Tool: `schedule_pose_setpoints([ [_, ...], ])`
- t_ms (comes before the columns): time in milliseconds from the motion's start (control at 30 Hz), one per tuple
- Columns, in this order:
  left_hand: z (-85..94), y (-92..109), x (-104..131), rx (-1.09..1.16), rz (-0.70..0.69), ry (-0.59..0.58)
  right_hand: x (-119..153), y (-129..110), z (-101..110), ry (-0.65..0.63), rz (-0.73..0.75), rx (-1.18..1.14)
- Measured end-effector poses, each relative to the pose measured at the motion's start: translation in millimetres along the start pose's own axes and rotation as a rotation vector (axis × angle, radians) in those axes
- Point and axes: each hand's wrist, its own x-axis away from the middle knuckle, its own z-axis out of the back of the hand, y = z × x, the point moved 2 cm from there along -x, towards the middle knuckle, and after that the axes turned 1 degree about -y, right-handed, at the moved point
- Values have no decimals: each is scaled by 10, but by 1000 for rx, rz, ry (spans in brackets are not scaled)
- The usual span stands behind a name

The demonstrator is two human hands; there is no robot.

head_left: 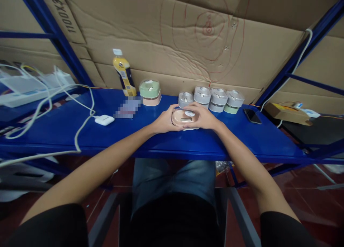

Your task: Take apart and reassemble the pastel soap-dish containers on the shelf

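Between my hands is a pink oval container with a clear lid, a round white sticker on its top. My left hand wraps its left side, and my right hand grips it from the right, fingers across the top. The container is just above or on the blue table; which one I cannot tell. Right behind it sits a grey lidded container. Grey containers stand stacked to the right of that one, the last stack having a green container at the bottom.
Left of my hands, a green container rests on a pink one. Behind stands a yellow drink bottle. A white charging case and white cables lie left; a phone lies right on the blue table. Cardboard walls the back.
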Motion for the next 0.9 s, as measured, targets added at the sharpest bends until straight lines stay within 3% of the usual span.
schedule_pose_setpoints([
  [233,-9,58,2,-74,13,31,-13,-14,24,14,23,-22],
  [600,-14,86,7,-87,7,70,-91,55,29,-65,38,-90],
  [900,-6,84,5,-152,6,120,-31,336,-54,-27,-165,-170],
])
